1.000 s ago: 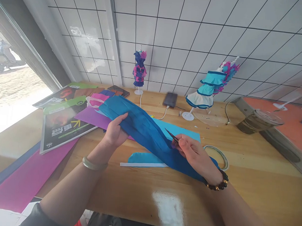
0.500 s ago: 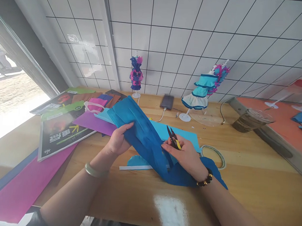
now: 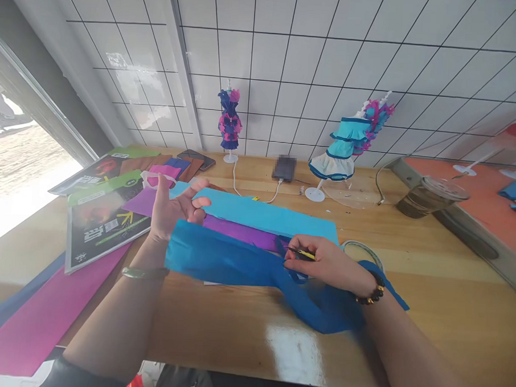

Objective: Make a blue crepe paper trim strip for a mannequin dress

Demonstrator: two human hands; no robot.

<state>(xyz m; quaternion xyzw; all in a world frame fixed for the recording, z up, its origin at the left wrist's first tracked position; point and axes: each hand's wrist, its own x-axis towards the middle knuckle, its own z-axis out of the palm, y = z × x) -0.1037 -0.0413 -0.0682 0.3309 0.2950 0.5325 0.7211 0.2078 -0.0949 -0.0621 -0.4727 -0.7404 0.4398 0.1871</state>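
A long strip of dark blue crepe paper [image 3: 221, 261] lies across the wooden table [image 3: 428, 303] in front of me. My left hand [image 3: 172, 209] hovers above its left end with fingers spread and holds nothing. My right hand [image 3: 327, 264] rests on the strip's right part, closed around small thread snips [image 3: 300, 253] with a yellow handle, and it also pinches the paper. Beneath the strip lie a light blue sheet [image 3: 274, 217] and a purple sheet [image 3: 239, 234].
Two small mannequins in paper dresses [image 3: 229, 124] [image 3: 345, 149] stand by the tiled wall. Magazines [image 3: 98, 221], coloured paper packs, a phone [image 3: 196, 158] and a pink sheet [image 3: 34, 326] lie at left. A power bank [image 3: 283, 168], a tape roll [image 3: 366, 252] and a plastic cup [image 3: 433, 198] are at right.
My left hand let go of the blue strip and lifted open. The strip dropped flat onto the table. My right hand lowered with the snips, still on the paper.
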